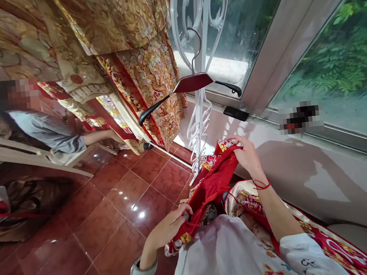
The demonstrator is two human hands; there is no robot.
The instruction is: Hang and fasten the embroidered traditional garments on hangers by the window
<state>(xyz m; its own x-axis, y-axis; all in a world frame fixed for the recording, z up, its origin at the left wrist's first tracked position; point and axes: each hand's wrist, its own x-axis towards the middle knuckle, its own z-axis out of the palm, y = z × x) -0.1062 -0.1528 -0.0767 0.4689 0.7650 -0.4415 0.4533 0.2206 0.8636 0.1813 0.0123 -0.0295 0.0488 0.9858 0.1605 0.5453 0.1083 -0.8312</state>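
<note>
A red embroidered garment point(205, 192), with gold and white patterns along its edges, is stretched between my hands above my lap. My left hand point(173, 224) is closed on its near left edge, some fingers hidden by the cloth. At the upper right end, my right hand point(246, 155) pinches the embroidered border. Beyond the garment, a clothes hanger point(194, 82) with a dark red middle and black arms hangs on a white scrolled metal rack point(203, 34). A second red and cream embroidered piece point(252, 200) lies beside my right forearm.
Gold and red embroidered robes point(140, 72) hang at the upper left. A seated person point(48, 130) in a light blue shirt is beside them. A black flat object point(236, 113) rests on the window ledge. Bags point(23, 202) stand on the red tiled floor point(114, 232).
</note>
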